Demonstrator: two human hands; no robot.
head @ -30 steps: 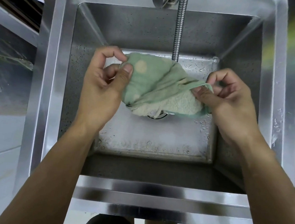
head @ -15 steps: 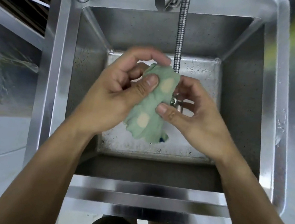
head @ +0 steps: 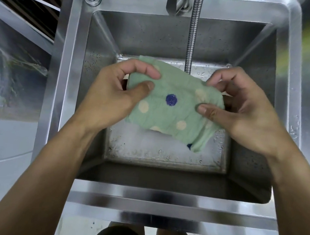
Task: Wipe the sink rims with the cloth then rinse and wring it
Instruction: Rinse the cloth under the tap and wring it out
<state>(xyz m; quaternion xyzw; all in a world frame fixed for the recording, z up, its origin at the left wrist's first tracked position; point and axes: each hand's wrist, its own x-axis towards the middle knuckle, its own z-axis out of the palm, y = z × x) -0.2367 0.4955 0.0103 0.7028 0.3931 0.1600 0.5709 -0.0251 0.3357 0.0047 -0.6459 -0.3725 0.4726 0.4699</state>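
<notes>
Sink: the square stainless-steel sink [head: 297, 95] takes up most of what you see, and you stand square to its near rim so that both arms reach over the basin and any drips fall inside.
Basin floor: wet and beaded with drops, well below the cloth.
Hose: the ribbed metal faucet hose [head: 193, 30] hangs down the middle, its end just behind the top edge of the cloth; I cannot tell whether water is running.
Cloth: your pale green cloth with cream and dark blue dots [head: 173, 107] is held spread in the air over the basin, one corner drooping low on the right.
Left hand [head: 110, 96]: thumb and fingers pinch the cloth's left edge.
Right hand [head: 246, 113]: thumb on top and curled fingers behind pinch the right edge.
Stage: my judgement is that you are in the rinsing part, opening the cloth under the hose, with wringing not yet done.
</notes>
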